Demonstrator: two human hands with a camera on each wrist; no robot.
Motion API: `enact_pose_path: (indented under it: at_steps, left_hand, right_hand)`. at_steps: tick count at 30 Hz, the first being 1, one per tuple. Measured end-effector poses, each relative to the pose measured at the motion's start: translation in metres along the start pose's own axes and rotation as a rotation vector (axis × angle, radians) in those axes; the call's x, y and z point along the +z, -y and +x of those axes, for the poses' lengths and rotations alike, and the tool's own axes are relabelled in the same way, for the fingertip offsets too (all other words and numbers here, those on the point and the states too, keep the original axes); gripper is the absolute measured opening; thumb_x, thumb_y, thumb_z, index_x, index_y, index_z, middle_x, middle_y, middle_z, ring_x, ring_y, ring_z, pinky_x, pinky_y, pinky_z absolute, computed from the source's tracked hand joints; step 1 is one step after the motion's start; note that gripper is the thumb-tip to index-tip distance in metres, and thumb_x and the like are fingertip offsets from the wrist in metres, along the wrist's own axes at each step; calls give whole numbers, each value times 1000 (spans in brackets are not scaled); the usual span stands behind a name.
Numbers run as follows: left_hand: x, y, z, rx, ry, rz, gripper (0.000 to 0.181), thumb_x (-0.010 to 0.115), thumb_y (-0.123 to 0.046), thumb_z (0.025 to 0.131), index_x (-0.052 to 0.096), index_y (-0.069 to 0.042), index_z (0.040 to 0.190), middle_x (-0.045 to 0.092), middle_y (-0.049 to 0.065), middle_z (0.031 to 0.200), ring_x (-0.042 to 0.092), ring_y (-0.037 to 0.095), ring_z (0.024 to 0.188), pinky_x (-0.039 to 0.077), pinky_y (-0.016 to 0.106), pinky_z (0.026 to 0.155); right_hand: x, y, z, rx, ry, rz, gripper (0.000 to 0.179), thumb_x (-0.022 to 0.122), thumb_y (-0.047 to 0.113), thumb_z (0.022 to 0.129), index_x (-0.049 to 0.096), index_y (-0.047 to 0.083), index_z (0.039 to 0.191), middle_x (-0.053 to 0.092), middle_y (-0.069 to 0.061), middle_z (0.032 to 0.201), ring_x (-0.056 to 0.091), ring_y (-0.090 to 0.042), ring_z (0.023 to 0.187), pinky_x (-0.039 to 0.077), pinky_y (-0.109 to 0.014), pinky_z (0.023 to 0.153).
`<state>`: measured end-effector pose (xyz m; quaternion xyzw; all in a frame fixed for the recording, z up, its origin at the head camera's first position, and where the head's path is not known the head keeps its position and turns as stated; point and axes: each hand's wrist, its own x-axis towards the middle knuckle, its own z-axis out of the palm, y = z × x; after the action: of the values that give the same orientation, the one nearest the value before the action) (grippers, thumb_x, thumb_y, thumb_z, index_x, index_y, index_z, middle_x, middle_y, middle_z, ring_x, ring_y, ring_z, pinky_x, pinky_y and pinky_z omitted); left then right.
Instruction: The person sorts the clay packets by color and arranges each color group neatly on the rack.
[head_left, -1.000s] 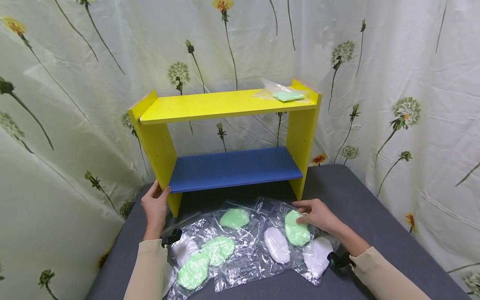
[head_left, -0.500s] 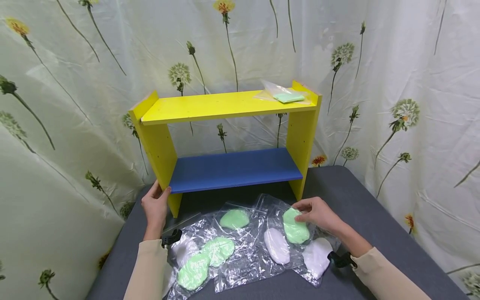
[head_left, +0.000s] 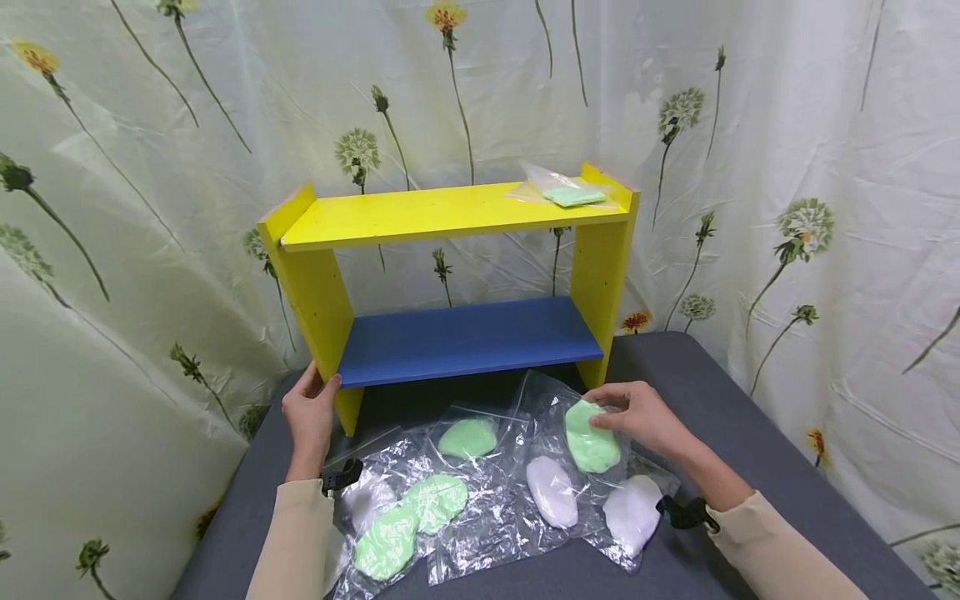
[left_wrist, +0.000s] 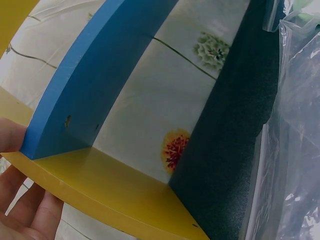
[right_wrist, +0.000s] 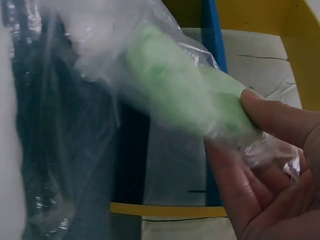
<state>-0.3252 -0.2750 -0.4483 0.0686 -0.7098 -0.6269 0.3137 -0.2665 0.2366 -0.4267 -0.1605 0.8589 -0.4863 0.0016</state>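
A small shelf unit has yellow sides (head_left: 311, 308), a yellow top board (head_left: 405, 213) and a blue lower board (head_left: 465, 337). My left hand (head_left: 309, 417) grips its left side panel, the thumb (left_wrist: 10, 135) against the end of the blue board and the fingers (left_wrist: 30, 205) behind the yellow panel. With thumb and fingers, my right hand (head_left: 641, 417) pinches a clear zip bag holding a flat light-green lump (head_left: 591, 437). In the right wrist view that green lump (right_wrist: 185, 85) hangs tilted. Under it lies a white lump (head_left: 552, 492) in clear plastic.
Several more bagged lumps, including green ones (head_left: 386, 543) and a white one (head_left: 632, 512), lie overlapping on the dark table (head_left: 720, 433). One bag with a green piece (head_left: 574, 196) rests on the top board at the right. A flowered curtain (head_left: 787, 167) hangs behind.
My right hand has lifted the bag with the green lump slightly up from the others, toward the shelf unit. The left hand stays on the side panel.
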Motion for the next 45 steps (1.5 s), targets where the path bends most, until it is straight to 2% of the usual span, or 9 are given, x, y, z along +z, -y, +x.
enact_pose_path:
  at_steps: [6, 12, 16, 21, 27, 33, 37, 39, 45]
  left_hand:
    - [0, 1, 0, -6, 1, 5, 48, 69, -27, 79, 53, -39, 123, 57, -1, 122, 54, 14, 107, 45, 31, 88]
    - [-1, 2, 0, -6, 2, 9, 48, 69, -24, 80, 54, -39, 122, 58, -1, 121, 54, 14, 107, 45, 31, 88]
    - [-1, 2, 1, -10, 3, 9, 48, 69, -30, 79, 54, -40, 122, 57, -1, 121, 54, 15, 107, 45, 32, 88]
    - [-1, 2, 1, -9, 1, 10, 48, 69, -33, 78, 53, -40, 123, 57, -2, 121, 54, 15, 107, 45, 32, 89]
    - [-1, 2, 1, -9, 2, 5, 48, 69, -32, 78, 53, -40, 123, 57, -1, 121, 54, 15, 107, 45, 32, 89]
    - [0, 2, 2, -2, -4, 4, 47, 69, -25, 80, 54, -40, 122, 58, -1, 120, 55, 15, 106, 45, 32, 89]
    - [-1, 2, 1, 0, -1, -10, 47, 68, -18, 82, 55, -39, 122, 58, -1, 121, 54, 15, 107, 45, 33, 89]
    - [-1, 2, 1, 0, 3, -13, 47, 68, -18, 82, 55, -39, 122, 58, -2, 121, 54, 15, 107, 44, 33, 89]
    - [-1, 2, 2, 3, 16, -6, 47, 67, -21, 82, 54, -40, 123, 57, -2, 122, 54, 15, 109, 44, 34, 89]
  right_hand:
    - [-8, 16, -1, -69, 25, 57, 40, 73, 27, 77, 63, 22, 115, 61, -1, 113, 62, -17, 92, 54, -35, 61]
    - [-16, 34, -1, -115, 29, 59, 47, 71, 27, 79, 58, 24, 123, 57, 2, 120, 63, -16, 91, 53, -38, 56]
    - [-19, 52, -3, -155, 23, 69, 46, 70, 22, 80, 58, 20, 124, 56, -3, 121, 63, -20, 71, 50, -39, 49]
    - [-23, 82, -9, -211, 10, 86, 37, 68, 13, 82, 62, 11, 118, 60, -9, 114, 52, -30, 48, 47, -36, 42]
    - [-26, 104, -10, -264, -12, 94, 25, 65, 9, 84, 66, 6, 108, 59, -11, 105, 61, -28, 58, 52, -38, 50]
    - [-28, 121, -7, -249, 51, 165, 48, 64, 9, 84, 51, 12, 130, 46, -9, 123, 65, -28, 81, 54, -42, 61]
    - [-28, 131, -6, -255, 60, 162, 55, 67, 7, 82, 47, 12, 133, 49, -10, 120, 65, -29, 79, 54, -41, 60]
    - [-28, 135, -5, -250, 42, 144, 53, 69, 8, 80, 50, 12, 130, 54, -10, 112, 64, -30, 72, 54, -37, 57]
    - [-26, 143, -2, -251, -25, 141, 45, 73, 8, 76, 58, 9, 118, 62, -11, 100, 65, -27, 74, 54, -36, 58]
